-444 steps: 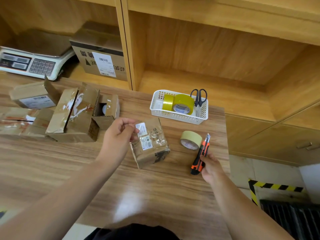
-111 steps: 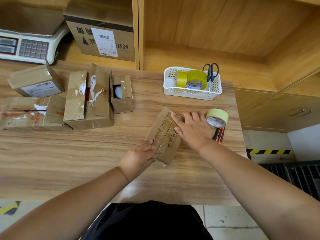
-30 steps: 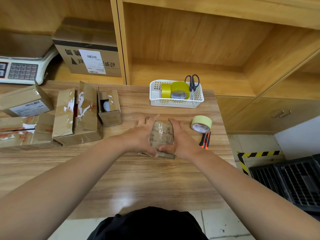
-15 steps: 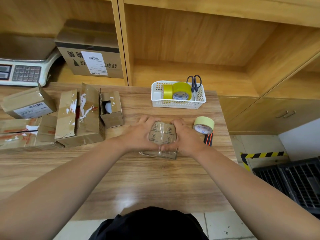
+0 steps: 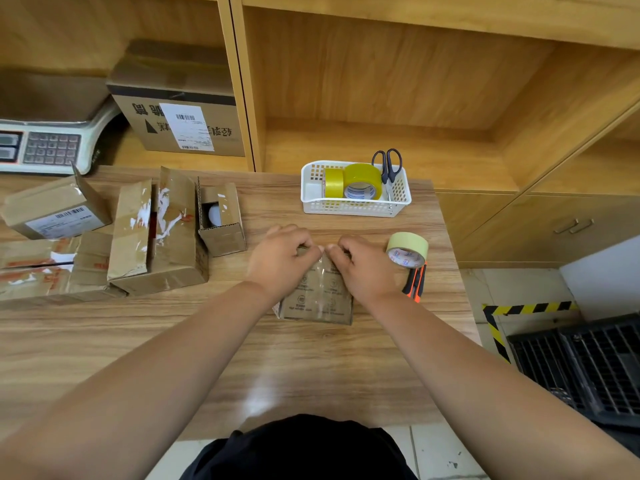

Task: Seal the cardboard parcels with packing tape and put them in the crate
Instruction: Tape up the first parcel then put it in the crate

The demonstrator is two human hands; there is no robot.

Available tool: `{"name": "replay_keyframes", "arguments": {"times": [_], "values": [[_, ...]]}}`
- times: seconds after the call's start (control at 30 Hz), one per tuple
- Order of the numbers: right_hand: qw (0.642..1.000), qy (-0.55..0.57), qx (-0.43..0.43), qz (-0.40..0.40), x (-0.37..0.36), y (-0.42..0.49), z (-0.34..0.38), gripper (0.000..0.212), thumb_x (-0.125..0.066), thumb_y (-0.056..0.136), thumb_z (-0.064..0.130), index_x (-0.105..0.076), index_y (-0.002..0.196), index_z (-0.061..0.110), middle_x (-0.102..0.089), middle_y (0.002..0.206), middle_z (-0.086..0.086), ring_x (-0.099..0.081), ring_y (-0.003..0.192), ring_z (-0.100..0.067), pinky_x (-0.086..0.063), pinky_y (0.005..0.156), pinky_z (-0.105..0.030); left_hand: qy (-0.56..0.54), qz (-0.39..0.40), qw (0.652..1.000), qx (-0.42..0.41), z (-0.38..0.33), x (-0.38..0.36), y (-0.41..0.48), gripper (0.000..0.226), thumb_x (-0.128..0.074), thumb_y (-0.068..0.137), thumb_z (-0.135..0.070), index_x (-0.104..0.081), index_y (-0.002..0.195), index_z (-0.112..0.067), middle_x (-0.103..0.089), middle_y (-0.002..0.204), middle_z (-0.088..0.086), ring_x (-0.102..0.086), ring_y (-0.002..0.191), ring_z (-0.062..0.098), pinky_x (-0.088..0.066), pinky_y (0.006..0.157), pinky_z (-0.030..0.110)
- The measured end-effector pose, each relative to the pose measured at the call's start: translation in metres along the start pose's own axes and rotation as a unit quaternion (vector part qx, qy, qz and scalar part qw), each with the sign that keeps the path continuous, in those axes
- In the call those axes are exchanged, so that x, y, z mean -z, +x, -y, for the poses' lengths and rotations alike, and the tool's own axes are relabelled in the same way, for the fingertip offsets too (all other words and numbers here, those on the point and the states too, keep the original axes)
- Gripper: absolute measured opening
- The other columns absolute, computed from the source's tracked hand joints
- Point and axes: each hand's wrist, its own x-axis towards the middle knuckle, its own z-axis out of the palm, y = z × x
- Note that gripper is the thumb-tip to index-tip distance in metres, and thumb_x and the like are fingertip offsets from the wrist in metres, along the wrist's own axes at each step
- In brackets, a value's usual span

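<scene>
At the bottom centre of the frame is the person's dark clothing, and both bare forearms reach up from the lower corners over the wooden surface (image 5: 104, 341). In the lower right, off the surface, a black slatted crate (image 5: 588, 362) sits on the floor. At the centre the small parcel (image 5: 317, 299) lies flat on the surface, with glossy clear tape across its printed top. The left hand (image 5: 282, 259) and right hand (image 5: 363, 265) meet at its far edge. The fingers of both are curled down and grip that edge, their tips nearly touching. Just right of the right hand an orange-and-black utility knife (image 5: 415, 282) lies beside a pale roll of packing tape (image 5: 407, 249). Left of centre stand several opened cardboard boxes (image 5: 159, 237), flaps up. Farther back, above centre, a white basket (image 5: 346, 206) holds two yellow tape rolls (image 5: 363, 181) and black scissors (image 5: 388, 164). In the upper left a weighing scale (image 5: 45, 147) and a labelled carton (image 5: 180, 123) sit on the shelf (image 5: 121, 157).
</scene>
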Motion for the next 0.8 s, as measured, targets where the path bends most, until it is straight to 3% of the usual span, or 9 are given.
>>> {"name": "replay_keyframes", "arguments": {"times": [0.1, 0.17, 0.27, 0.4, 0.5, 0.6, 0.67, 0.73, 0.8], "values": [[1.000, -0.012, -0.002, 0.024, -0.002, 0.000, 0.004, 0.025, -0.053, 0.094, 0.041, -0.053, 0.085, 0.017, -0.051, 0.086, 0.002, -0.051, 0.075, -0.018, -0.031, 0.061, -0.029, -0.028, -0.022, 0.999, 0.028, 0.004, 0.000, 0.000, 0.026, -0.062, 0.087, -0.034, -0.058, 0.070, -0.016, -0.058, 0.082, -0.004, -0.047, 0.092, 0.012, -0.045, 0.076, 0.034], [0.997, -0.008, -0.003, 0.073, -0.002, -0.003, 0.003, 0.038, -0.057, 0.091, 0.043, -0.053, 0.116, 0.015, -0.054, 0.110, -0.001, -0.055, 0.094, -0.019, -0.038, 0.071, -0.028, -0.051, -0.029, 0.997, 0.045, 0.009, 0.002, 0.002, 0.023, -0.062, 0.087, -0.036, -0.061, 0.071, -0.019, -0.058, 0.085, -0.005, -0.050, 0.093, 0.012, -0.045, 0.074, 0.032], [0.988, 0.033, -0.021, 0.150, 0.001, -0.010, -0.001, 0.092, -0.071, 0.078, 0.049, -0.019, 0.149, 0.021, -0.030, 0.148, 0.001, -0.040, 0.128, -0.015, -0.037, 0.101, -0.029, -0.044, -0.024, 0.997, 0.055, 0.011, 0.005, 0.004, 0.019, -0.061, 0.087, -0.041, -0.061, 0.073, -0.028, -0.057, 0.087, -0.010, -0.053, 0.087, 0.012, -0.039, 0.067, 0.028], [0.962, 0.176, -0.059, 0.200, -0.006, -0.022, -0.012, 0.136, -0.083, 0.052, 0.063, 0.019, 0.141, 0.053, -0.002, 0.159, 0.011, -0.013, 0.145, -0.007, -0.024, 0.116, -0.036, -0.023, -0.011, 0.997, 0.071, 0.007, 0.007, 0.005, 0.016, -0.059, 0.088, -0.045, -0.064, 0.083, -0.030, -0.057, 0.091, -0.009, -0.054, 0.079, 0.011, -0.036, 0.064, 0.026], [0.937, 0.268, -0.109, 0.195, -0.016, -0.025, -0.017, 0.134, -0.088, 0.053, 0.053, 0.022, 0.128, 0.068, -0.025, 0.154, 0.007, -0.035, 0.137, -0.008, -0.039, 0.109, -0.041, 0.031, 0.029, 0.997, 0.068, 0.008, 0.011, 0.002, 0.034, -0.064, 0.085, -0.041, -0.061, 0.115, -0.028, -0.057, 0.115, -0.001, -0.053, 0.106, 0.014, -0.041, 0.084, 0.026], [0.920, 0.336, -0.132, 0.156, -0.017, -0.023, -0.011, 0.129, -0.080, 0.075, 0.017, 0.027, 0.143, 0.038, -0.047, 0.136, 0.012, -0.049, 0.123, -0.002, -0.043, 0.105, -0.031, 0.014, 0.085, 0.994, 0.062, 0.011, 0.015, -0.011, 0.085, -0.075, 0.076, -0.031, -0.027, 0.146, -0.026, -0.044, 0.133, 0.002, -0.040, 0.125, 0.018, -0.036, 0.105, 0.036], [0.922, 0.339, -0.136, 0.131, -0.017, -0.020, -0.005, 0.118, -0.072, 0.083, 0.013, 0.026, 0.146, 0.024, -0.052, 0.131, 0.014, -0.052, 0.117, 0.003, -0.040, 0.104, -0.024, -0.072, 0.118, 0.989, 0.045, 0.018, 0.016, -0.022, 0.092, -0.078, 0.074, -0.025, -0.021, 0.145, -0.033, -0.047, 0.130, -0.004, -0.045, 0.122, 0.012, -0.040, 0.105, 0.039], [0.930, 0.327, -0.146, 0.084, -0.019, -0.021, -0.001, 0.100, -0.069, 0.086, 0.024, 0.006, 0.152, 0.020, -0.056, 0.128, 0.013, -0.054, 0.109, 0.006, -0.040, 0.103, -0.023, -0.116, 0.156, 0.979, 0.055, 0.029, 0.015, -0.033, 0.099, -0.080, 0.070, -0.027, -0.015, 0.143, -0.043, -0.048, 0.135, -0.009, -0.046, 0.125, 0.008, -0.040, 0.107, 0.037], [0.927, 0.341, -0.150, 0.048, -0.021, -0.027, -0.002, 0.078, -0.068, 0.082, 0.038, -0.026, 0.145, 0.020, -0.060, 0.123, 0.011, -0.057, 0.111, -0.001, -0.045, 0.101, -0.025, -0.100, 0.183, 0.974, 0.093, 0.035, 0.015, -0.040, 0.114, -0.080, 0.072, -0.032, 0.003, 0.150, -0.035, -0.035, 0.150, -0.008, -0.035, 0.137, 0.009, -0.030, 0.110, 0.027]]}}
